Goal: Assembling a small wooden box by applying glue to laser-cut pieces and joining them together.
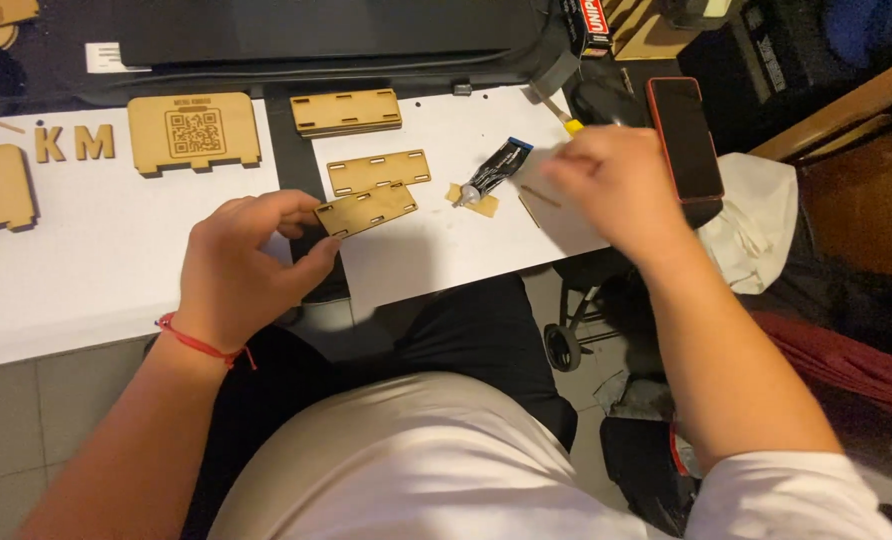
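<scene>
Slotted wooden panel, thin, light-brown w/ small rectangular cut-outs, is pinched by its near-left end in the left hand, thumb under and fingers curled over the top edge, so it sticks out to the right just above the white paper sheet, tilted a bit. Left forearm comes up from the lower left, wrist bent inward, red string bracelet round it. Right arm reaches out from the lower right, nearly straight; right hand hovers over the sheet's far-right corner, fingers loosely bent, blurred, so can't tell if it grips anything. Between the hands: a second slotted panel flat on the paper, touching the held one's far edge, and a small dark glue tube lying w/ its nozzle on a wood scrap. Beyond the right hand, a phone in a red case.
</scene>
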